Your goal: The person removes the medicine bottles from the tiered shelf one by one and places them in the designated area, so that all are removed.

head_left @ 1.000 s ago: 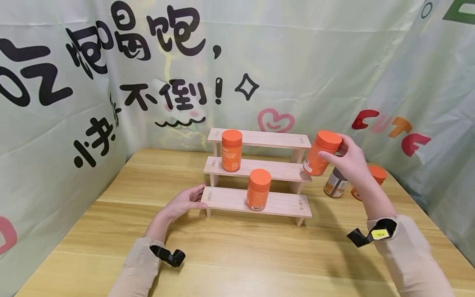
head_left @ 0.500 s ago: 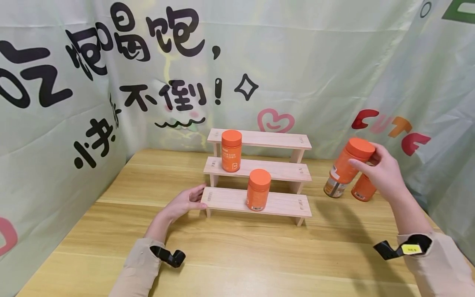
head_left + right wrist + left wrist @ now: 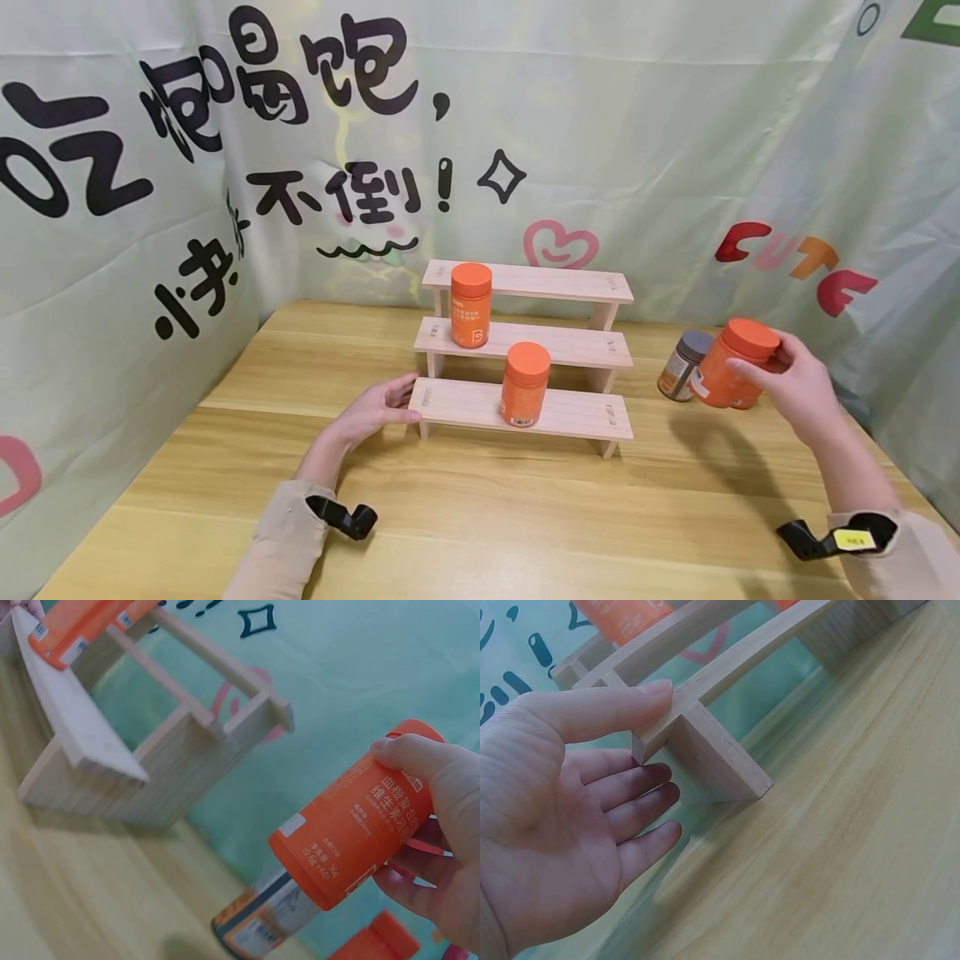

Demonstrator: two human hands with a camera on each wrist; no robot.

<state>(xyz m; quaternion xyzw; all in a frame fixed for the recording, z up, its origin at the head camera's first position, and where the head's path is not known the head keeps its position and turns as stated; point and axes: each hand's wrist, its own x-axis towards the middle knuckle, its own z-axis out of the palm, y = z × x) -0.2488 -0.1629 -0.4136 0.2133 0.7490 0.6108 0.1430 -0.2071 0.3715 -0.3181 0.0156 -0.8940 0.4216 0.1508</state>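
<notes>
My right hand [image 3: 806, 392] grips an orange supplement bottle [image 3: 345, 825], tilted and held above the table at the right. Behind it stand a grey-capped bottle [image 3: 678, 371] and another orange bottle [image 3: 379, 941], mostly hidden in the head view. At the left end of a three-step wooden display rack [image 3: 457, 398], my left hand [image 3: 375, 408] pinches the lowest board, thumb on top and fingers at its side and below. One orange bottle [image 3: 471, 308] is upright on the middle step. On the lowest step stands another orange bottle [image 3: 525, 387].
The rack rests on a wood-grain table [image 3: 480, 517]. A printed fabric backdrop [image 3: 637, 150] hangs behind and along both sides. The rack's top step [image 3: 540, 282] is close to this cloth.
My right hand has carried the orange bottle away from the rack, rightward and then down, uncovering the grey-capped bottle's lid. My left hand stays at the rack.
</notes>
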